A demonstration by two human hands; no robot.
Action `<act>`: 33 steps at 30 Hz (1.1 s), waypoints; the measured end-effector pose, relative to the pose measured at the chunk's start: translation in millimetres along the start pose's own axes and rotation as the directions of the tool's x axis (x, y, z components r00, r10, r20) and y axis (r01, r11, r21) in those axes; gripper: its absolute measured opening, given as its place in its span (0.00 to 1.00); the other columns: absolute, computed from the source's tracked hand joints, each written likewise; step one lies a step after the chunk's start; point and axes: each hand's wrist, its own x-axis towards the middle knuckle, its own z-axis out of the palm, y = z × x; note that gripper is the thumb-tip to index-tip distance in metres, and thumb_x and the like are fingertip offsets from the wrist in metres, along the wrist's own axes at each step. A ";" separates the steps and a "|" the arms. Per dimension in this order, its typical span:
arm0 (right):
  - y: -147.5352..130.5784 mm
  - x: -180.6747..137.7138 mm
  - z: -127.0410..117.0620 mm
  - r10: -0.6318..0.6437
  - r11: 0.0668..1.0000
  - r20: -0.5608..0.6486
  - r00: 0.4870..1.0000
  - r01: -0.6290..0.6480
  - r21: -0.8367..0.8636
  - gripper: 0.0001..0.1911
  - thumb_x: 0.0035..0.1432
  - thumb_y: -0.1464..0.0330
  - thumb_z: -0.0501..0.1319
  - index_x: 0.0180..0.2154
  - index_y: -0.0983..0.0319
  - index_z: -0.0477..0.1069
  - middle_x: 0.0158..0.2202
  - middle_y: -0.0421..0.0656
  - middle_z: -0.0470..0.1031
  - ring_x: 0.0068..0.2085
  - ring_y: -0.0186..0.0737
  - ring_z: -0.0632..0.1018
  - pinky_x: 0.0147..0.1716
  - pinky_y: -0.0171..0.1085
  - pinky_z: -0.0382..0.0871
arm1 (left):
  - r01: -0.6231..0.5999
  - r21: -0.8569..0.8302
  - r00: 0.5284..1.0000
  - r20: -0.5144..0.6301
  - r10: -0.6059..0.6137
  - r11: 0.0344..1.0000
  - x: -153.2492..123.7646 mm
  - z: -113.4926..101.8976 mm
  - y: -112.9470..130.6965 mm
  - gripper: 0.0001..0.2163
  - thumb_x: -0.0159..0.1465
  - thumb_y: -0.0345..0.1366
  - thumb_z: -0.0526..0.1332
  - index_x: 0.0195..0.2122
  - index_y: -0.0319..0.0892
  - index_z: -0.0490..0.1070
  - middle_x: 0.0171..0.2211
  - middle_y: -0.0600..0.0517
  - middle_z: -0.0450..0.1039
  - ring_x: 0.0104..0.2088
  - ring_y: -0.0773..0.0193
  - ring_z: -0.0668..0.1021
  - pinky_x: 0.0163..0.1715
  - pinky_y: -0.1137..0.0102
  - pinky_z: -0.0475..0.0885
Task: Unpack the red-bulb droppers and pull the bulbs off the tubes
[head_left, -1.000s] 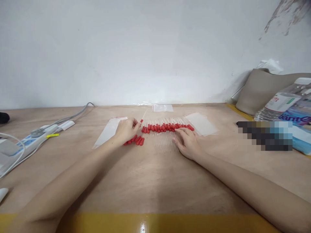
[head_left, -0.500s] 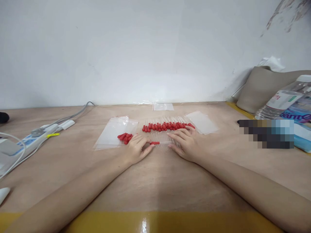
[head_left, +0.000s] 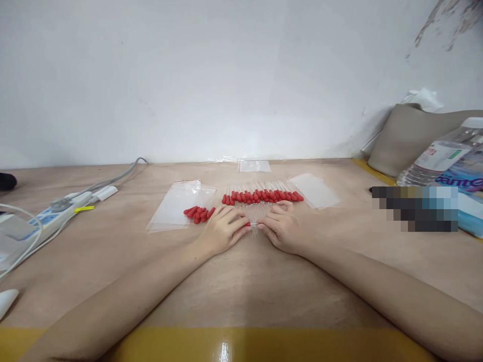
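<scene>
A row of clear glass droppers with red rubber bulbs (head_left: 264,195) lies across the middle of the wooden table (head_left: 241,281). My left hand (head_left: 223,229) and my right hand (head_left: 279,227) meet just in front of it, fingers pinched on a single clear dropper tube (head_left: 254,221) with a red bulb end at my left fingertips. A small heap of loose red bulbs (head_left: 198,213) lies left of my left hand, at the edge of a clear zip bag (head_left: 177,203).
More clear bags lie at the right (head_left: 315,190) and at the back (head_left: 254,166). A power strip with cables (head_left: 56,213) sits at the left. At the right stand a water bottle (head_left: 441,153), a beige bag (head_left: 407,136) and a blue packet (head_left: 470,211). Yellow tape (head_left: 241,344) edges the table front.
My left hand came from the bulb row toward me with one red bulb. My right hand drew in from the row, and both hands now meet on one dropper tube.
</scene>
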 end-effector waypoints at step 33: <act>12.8 -17.0 -23.2 -0.286 0.940 -0.301 0.910 0.204 -0.275 0.10 0.57 0.72 0.56 0.37 0.53 0.72 0.21 0.31 0.70 0.27 0.29 0.66 0.43 0.40 0.51 | 0.079 -0.012 0.983 0.168 -0.075 0.997 -1.4 -24.1 -5.8 0.14 0.65 0.35 0.46 0.27 0.39 0.66 0.25 0.50 0.65 0.30 0.63 0.66 0.32 0.67 0.61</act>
